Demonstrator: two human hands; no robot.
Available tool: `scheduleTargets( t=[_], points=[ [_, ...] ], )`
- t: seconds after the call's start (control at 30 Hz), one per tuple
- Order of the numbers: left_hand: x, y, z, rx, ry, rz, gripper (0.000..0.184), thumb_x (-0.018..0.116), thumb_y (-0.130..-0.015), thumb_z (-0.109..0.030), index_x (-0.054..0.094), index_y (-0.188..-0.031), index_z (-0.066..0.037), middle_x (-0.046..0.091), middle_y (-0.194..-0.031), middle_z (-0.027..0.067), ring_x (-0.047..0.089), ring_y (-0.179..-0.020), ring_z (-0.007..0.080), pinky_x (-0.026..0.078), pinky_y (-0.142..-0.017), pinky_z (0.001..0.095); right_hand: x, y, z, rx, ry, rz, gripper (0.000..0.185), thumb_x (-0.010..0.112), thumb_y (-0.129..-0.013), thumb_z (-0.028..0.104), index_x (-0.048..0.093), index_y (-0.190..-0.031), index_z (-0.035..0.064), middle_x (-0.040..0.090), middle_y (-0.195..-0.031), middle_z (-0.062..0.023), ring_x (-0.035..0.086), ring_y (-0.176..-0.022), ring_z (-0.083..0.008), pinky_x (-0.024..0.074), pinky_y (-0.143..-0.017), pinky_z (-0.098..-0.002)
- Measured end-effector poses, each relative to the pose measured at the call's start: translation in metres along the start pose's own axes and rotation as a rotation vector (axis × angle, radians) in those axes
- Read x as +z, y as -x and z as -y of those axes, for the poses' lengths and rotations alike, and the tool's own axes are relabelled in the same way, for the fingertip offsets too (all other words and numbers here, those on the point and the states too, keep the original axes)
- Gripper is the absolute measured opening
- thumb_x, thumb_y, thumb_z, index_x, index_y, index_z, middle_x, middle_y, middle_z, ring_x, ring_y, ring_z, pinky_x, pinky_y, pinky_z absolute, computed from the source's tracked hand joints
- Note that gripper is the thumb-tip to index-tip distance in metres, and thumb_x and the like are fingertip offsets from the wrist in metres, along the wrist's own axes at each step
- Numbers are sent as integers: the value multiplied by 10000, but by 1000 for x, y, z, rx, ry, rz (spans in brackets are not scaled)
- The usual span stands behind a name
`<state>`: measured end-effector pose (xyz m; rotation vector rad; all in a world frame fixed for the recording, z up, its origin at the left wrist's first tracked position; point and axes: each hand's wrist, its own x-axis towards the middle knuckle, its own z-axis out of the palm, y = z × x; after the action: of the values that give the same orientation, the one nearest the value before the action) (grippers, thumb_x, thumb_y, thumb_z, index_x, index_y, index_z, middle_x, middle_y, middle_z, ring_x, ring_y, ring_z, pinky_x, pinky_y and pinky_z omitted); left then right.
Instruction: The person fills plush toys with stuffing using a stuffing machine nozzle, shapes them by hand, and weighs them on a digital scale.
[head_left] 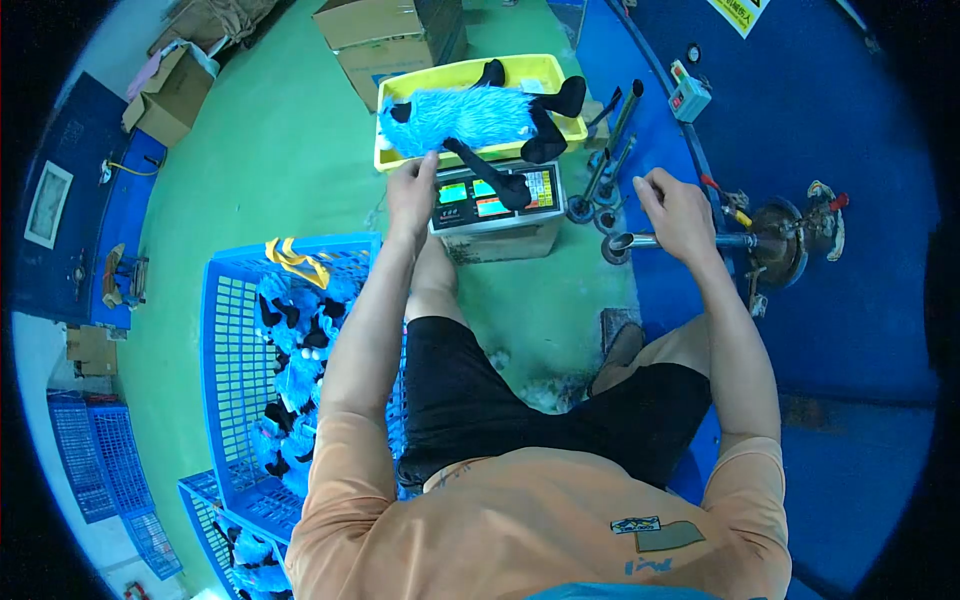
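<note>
A blue furry plush toy [465, 115] with black limbs lies in a yellow tray [380, 150] on top of a digital weighing scale [500, 205]. One black limb hangs over the tray's near rim across the scale's display. My left hand [410, 200] is at the tray's near left corner, fingers closed together, tips beside the toy; what they pinch, if anything, is hidden. Above a metal nozzle pipe [635, 241] on the blue machine, my right hand [678, 212] is closed with its fingers curled. Whether it grips the pipe or something else does not show.
At my left stands a blue plastic crate [213, 350] of blue-and-black plush pieces, a yellow strap [300, 262] on its rim; another crate [195, 500] sits beside it. Several metal tubes [620, 120] stand beside the scale. Cardboard boxes [375, 40] are farther back.
</note>
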<state>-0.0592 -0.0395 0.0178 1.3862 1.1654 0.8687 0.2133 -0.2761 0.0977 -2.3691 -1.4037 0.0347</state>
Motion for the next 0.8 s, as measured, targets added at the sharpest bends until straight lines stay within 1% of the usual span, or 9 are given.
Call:
scheduleTargets(
  t=[0.2, 0.37, 0.5, 0.57, 0.6, 0.67, 0.73, 0.77, 0.8],
  points=[
    [33, -15, -12, -78, -276, 74, 309, 589, -965, -288, 679, -1007, 4, 564, -738, 31, 512, -672, 123, 440, -573, 282, -2, 3, -1, 3, -14, -15, 339, 545, -986, 354, 638, -854, 55, 670, -707, -115, 605, -615, -361, 451, -602, -469],
    [42, -14, -13, 34, 72, 63, 299, 587, -970, -294, 679, -934, -11, 596, -774, 35, 511, -700, 118, 437, -640, 277, -2, 2, -3, -29, -50, -33, 331, 558, -973, 355, 649, -872, 53, 690, -744, -125, 628, -660, -380, 471, -627, -477],
    [50, -13, -33, 149, 366, 77, 307, 586, -974, -298, 679, -875, -23, 621, -802, 39, 510, -723, 115, 435, -694, 272, 1, 0, -6, -17, -50, -18, 326, 570, -960, 352, 659, -893, 45, 700, -763, -139, 639, -696, -403, 484, -651, -489],
    [42, 14, -56, 301, 359, 107, 267, 573, -981, -275, 657, -850, -58, 618, -810, 17, 495, -725, 107, 422, -724, 251, 3, -2, -9, -19, -66, -11, 331, 572, -953, 360, 676, -925, 47, 698, -778, -155, 641, -721, -408, 489, -669, -497],
    [36, 33, -69, 311, 362, 113, 267, 573, -981, -275, 657, -850, -58, 618, -810, 17, 495, -725, 107, 422, -724, 251, 3, -2, -7, -17, -65, -23, 331, 572, -953, 360, 676, -925, 47, 698, -778, -155, 641, -721, -408, 489, -669, -497],
    [23, 76, -90, 370, 308, 114, 258, 554, -994, -248, 658, -860, -53, 622, -812, 13, 504, -746, 108, 416, -744, 244, 4, -4, 1, -26, -146, 21, 280, 557, -960, 298, 679, -1003, 49, 714, -860, -164, 657, -752, -382, 496, -675, -472],
    [6, 111, -90, 518, 211, 188, 210, 551, -1006, -219, 649, -934, -49, 628, -881, 21, 513, -789, 111, 384, -759, 212, 27, -8, -1, -267, -462, 8, 229, 580, -936, 204, 664, -1068, 37, 721, -925, -143, 663, -749, -300, 499, -669, -414],
    [-3, 129, -83, 522, 211, 192, 210, 551, -1006, -219, 649, -934, -49, 628, -881, 21, 513, -789, 111, 384, -759, 212, 27, -4, 12, -265, -462, 3, 229, 580, -936, 204, 664, -1068, 37, 721, -925, -143, 663, -749, -300, 499, -669, -414],
    [-12, 148, -74, 459, 146, 233, 249, 556, -1016, -263, 661, -964, -43, 638, -886, 29, 530, -799, 122, 396, -765, 222, 31, 3, 30, -67, -1054, 95, 212, 593, -918, 156, 659, -1081, 35, 713, -915, -121, 645, -733, -249, 488, -657, -379]
  ],
)
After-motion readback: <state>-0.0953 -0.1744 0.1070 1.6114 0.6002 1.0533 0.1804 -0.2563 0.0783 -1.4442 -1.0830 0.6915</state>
